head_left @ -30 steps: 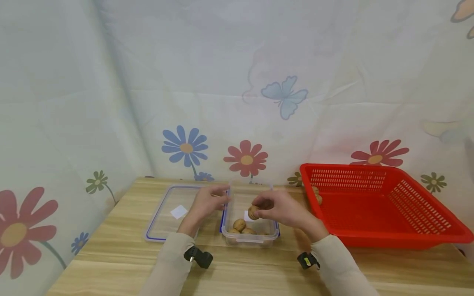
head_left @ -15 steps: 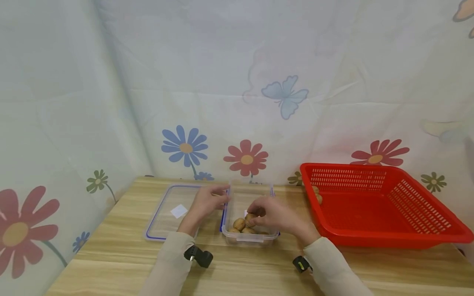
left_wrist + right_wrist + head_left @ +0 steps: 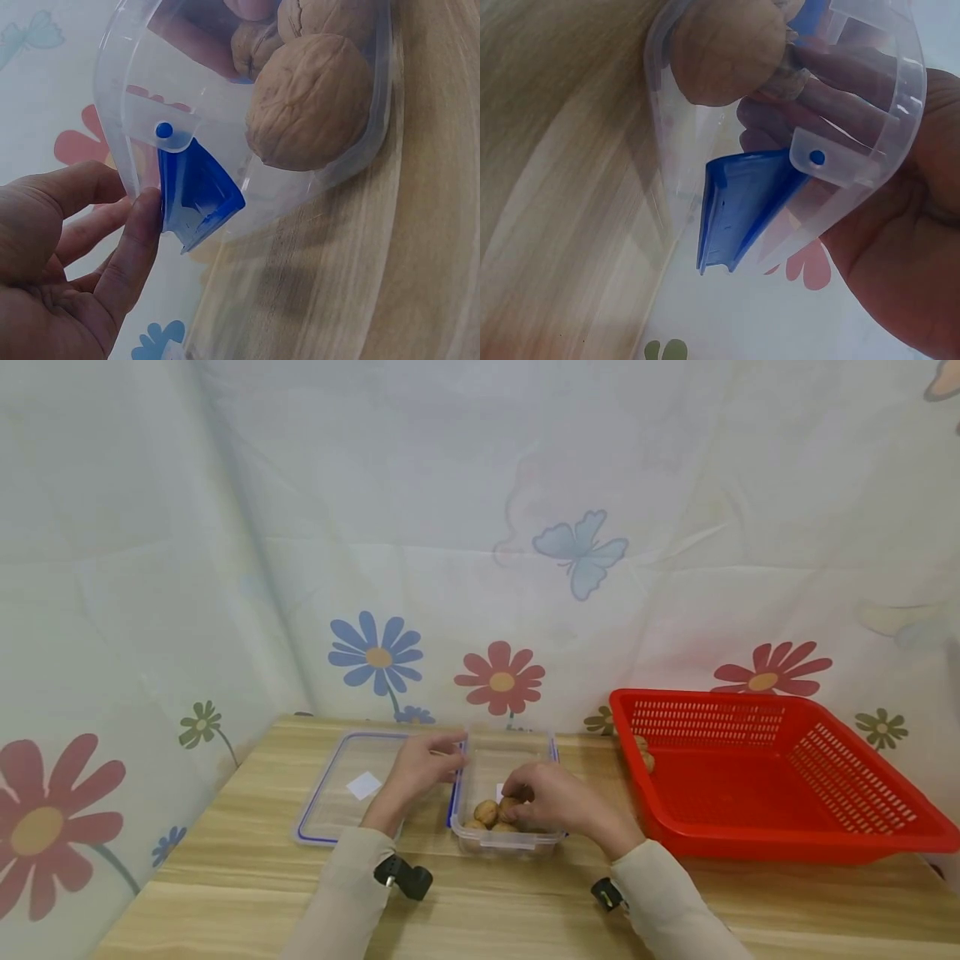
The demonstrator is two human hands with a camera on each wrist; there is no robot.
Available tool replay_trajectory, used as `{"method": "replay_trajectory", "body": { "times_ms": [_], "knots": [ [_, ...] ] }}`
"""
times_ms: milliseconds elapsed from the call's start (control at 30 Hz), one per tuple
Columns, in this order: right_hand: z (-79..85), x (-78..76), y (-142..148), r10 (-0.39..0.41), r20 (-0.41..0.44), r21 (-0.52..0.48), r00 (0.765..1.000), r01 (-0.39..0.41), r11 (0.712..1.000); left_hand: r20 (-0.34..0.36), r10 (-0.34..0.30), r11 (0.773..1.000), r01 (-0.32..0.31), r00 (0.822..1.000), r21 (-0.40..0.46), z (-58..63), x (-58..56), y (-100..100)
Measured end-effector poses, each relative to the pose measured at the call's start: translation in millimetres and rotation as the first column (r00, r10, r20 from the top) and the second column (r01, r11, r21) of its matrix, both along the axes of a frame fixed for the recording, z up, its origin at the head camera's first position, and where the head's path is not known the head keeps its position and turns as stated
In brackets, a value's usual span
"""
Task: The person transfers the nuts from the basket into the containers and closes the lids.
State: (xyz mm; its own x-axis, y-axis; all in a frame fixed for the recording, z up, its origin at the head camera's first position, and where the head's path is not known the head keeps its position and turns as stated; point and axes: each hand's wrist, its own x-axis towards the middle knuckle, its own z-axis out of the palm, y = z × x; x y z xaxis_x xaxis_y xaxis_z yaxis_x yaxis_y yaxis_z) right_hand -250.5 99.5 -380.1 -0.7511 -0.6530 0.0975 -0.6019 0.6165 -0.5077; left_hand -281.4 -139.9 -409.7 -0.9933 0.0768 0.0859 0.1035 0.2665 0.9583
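A clear plastic food container (image 3: 506, 841) with blue side clips stands on the table, several walnuts (image 3: 485, 813) at its near end. My right hand (image 3: 558, 797) reaches inside and pinches a walnut (image 3: 509, 808) low among the others. Through the clear wall in the right wrist view, its fingers (image 3: 847, 112) show beside that walnut. My left hand (image 3: 422, 770) stays at the container's left side, fingers relaxed. In the left wrist view, a fingertip (image 3: 148, 206) touches the wall by the blue clip (image 3: 199, 195). Part of the pinched walnut is hidden by the right hand.
A clear lid (image 3: 337, 797) with a blue seal and a white label lies left of the container. To the right sits a large red plastic basket (image 3: 742, 789) with a few walnuts (image 3: 646, 754) at its left wall. A flower-patterned curtain (image 3: 450, 568) hangs behind the table.
My right hand has moved down and slightly left, bringing the walnut from above the container down among the others. My left hand has stayed in place at the container's side.
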Motion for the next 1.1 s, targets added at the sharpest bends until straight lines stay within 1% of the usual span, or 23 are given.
{"method": "replay_trajectory", "body": {
  "times_ms": [167, 333, 467, 600, 700, 767, 867, 967, 1100],
  "knots": [
    [-0.3, -0.4, -3, -0.003, -0.028, 0.026, 1.000, 0.004, 1.000, -0.010, -0.002, 1.000, 0.002, 1.000, -0.008, 0.9, -0.5, -1],
    [-2.8, -1.2, -4, -0.008, -0.049, 0.051, 0.999, 0.011, 0.999, -0.004, -0.006, 1.000, 0.006, 1.000, -0.003, 2.0, -0.4, -1],
    [-3.1, -1.4, -3, -0.012, -0.043, 0.042, 0.999, 0.014, 0.999, 0.001, -0.009, 1.000, 0.009, 1.000, 0.007, 2.3, -0.1, 0],
    [0.0, -0.1, -2, -0.022, -0.014, 0.026, 1.000, 0.022, 0.999, 0.006, -0.008, 1.000, 0.008, 1.000, 0.009, 2.1, -0.3, 0],
    [3.2, 1.4, 0, -0.047, 0.002, 0.032, 0.999, 0.047, 0.998, 0.003, -0.007, 1.000, 0.007, 1.000, 0.009, 1.9, -0.3, 0],
    [5.9, 2.3, 2, -0.054, -0.010, 0.037, 0.998, 0.055, 0.998, 0.002, -0.006, 1.000, 0.006, 1.000, 0.007, 1.9, -0.2, 0],
    [11.0, 3.6, 5, -0.037, -0.041, 0.026, 0.998, 0.038, 0.999, -0.002, -0.006, 1.000, 0.006, 1.000, 0.001, 1.0, 0.0, 0],
    [18.3, 4.7, 9, -0.025, -0.047, 0.004, 0.999, 0.025, 1.000, 0.002, -0.006, 1.000, 0.006, 1.000, 0.004, 0.0, -0.5, 0],
    [31.8, 8.8, 13, -0.042, -0.025, -0.006, 0.999, 0.042, 0.999, 0.007, -0.004, 1.000, 0.004, 1.000, 0.007, -0.6, -1.2, 0]
  ]
}}
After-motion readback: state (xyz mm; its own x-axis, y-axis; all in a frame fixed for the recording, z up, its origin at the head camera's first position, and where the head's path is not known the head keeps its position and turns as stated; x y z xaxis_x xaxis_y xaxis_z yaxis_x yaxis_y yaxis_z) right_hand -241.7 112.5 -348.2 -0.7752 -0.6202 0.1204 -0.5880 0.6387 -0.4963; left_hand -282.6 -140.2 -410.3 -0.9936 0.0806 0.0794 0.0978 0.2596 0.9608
